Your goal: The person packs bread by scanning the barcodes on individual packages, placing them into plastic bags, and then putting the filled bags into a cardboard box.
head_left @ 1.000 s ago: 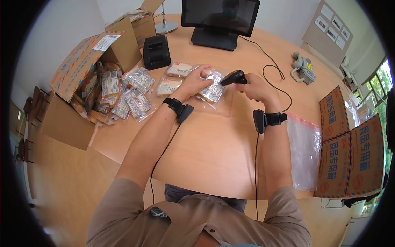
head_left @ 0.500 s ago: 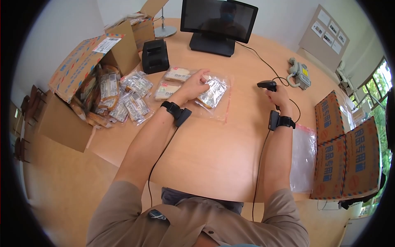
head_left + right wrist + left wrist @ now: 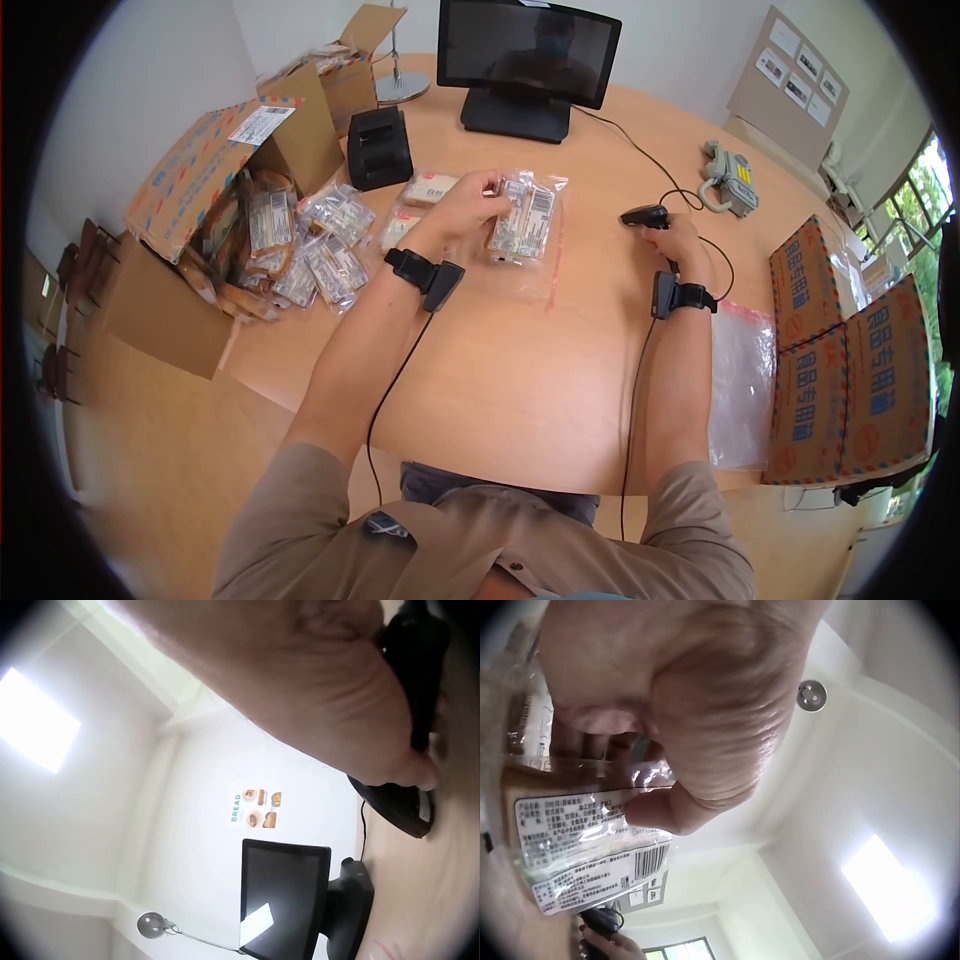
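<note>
In the head view my left hand (image 3: 465, 212) pinches the left edge of a clear-wrapped bread packet (image 3: 524, 222) between thumb and fingers. The packet is tipped up, its printed label with a barcode (image 3: 651, 861) facing the left wrist camera. Beneath it lies a clear plastic bag with a red strip (image 3: 556, 275). Two more bread packets (image 3: 428, 190) lie left of this hand, partly covered by it. Off to the right, my right hand (image 3: 682, 243) grips a black barcode scanner (image 3: 643, 215) by its handle, its head pointing left over the table.
At left, an open carton (image 3: 190, 165) spills bread packets (image 3: 325, 265) onto the table. A black printer-like device (image 3: 379, 150) and a monitor (image 3: 528, 60) stand behind. A telephone (image 3: 728, 180), clear bags (image 3: 742, 390) and printed cartons (image 3: 840, 370) are on the right.
My right hand has carried the scanner from above the packet to the right. The packet in my left hand has turned and tipped up, showing its label more upright.
</note>
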`<state>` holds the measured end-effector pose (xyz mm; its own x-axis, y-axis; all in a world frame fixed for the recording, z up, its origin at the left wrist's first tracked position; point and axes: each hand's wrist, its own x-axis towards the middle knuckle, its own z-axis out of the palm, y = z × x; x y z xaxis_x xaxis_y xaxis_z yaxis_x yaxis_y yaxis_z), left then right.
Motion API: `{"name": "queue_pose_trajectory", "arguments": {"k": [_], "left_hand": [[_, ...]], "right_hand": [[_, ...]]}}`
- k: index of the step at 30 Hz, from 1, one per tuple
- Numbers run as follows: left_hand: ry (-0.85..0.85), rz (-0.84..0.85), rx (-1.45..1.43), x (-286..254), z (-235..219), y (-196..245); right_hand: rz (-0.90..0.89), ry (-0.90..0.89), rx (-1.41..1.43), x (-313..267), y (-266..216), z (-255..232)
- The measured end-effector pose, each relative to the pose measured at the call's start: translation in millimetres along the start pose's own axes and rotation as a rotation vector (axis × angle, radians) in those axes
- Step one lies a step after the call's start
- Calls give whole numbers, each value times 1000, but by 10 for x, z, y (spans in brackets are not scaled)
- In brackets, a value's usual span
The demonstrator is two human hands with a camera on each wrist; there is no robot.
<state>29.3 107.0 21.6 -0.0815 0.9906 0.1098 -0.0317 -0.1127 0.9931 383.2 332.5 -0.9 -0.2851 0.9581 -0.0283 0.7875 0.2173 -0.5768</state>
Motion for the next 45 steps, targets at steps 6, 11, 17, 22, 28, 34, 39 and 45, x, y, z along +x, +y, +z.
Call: {"name": "queue_pose_trajectory", "arguments": {"k": [6, 11, 17, 22, 28, 34, 39, 45], "left_hand": [[-160, 181, -130, -59, -85, 339], [-304, 382, -344, -104, 114, 529], [-299, 367, -235, -118, 198, 479], [-169, 278, -19, -87, 98, 398], [-139, -96, -13, -129, 288, 502], [-145, -39, 34, -33, 674, 9], [-68, -87, 275, -117, 881, 2], [-76, -155, 1182, -229, 771, 164]], "right_hand": [[-104, 224, -282, -365, -491, -322], [-297, -144, 704, -805, -1318, -225], [-265, -737, 990, -940, -1545, -41], [-363, -692, 942, -832, -1427, -44], [-356, -515, 601, -635, -1205, -160], [-298, -465, 842, -601, -1215, 66], [-186, -610, 764, -649, -1095, 64], [-72, -451, 617, -654, -1004, -185]]}}
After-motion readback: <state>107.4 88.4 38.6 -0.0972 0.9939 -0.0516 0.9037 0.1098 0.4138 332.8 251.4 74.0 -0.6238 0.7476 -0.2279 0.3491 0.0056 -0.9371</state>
